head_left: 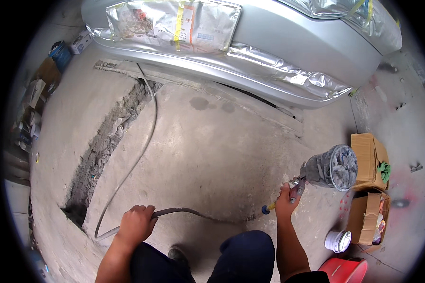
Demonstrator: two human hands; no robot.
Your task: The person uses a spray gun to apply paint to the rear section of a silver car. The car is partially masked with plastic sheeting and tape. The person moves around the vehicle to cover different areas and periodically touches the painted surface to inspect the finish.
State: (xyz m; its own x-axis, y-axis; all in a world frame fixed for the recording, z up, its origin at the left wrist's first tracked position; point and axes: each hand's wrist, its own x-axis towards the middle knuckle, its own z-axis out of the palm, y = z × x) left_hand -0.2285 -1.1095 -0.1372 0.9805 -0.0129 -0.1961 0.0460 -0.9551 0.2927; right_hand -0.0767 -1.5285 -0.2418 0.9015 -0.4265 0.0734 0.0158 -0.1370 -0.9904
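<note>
My right hand (284,203) is closed round the handle of a spray gun (297,185), held up to the right of my knees. A paint-smeared grey cup (323,167) sits on the gun, its round end facing me. Below my right hand, a yellow and blue fitting (268,208) sticks out of the handle. My left hand (138,222) grips a grey air hose (177,210) in front of my left knee. The hose's metal coupling (250,218) is close to the fitting; I cannot tell if they are joined.
Ahead is a silver car body (288,37) with plastic masking sheet (212,23) taped on. A rubble-filled trench (97,155) cuts the concrete floor on the left, crossed by the hose. Cardboard boxes (363,153), a white tub (337,241) and a red basin (347,271) stand on the right.
</note>
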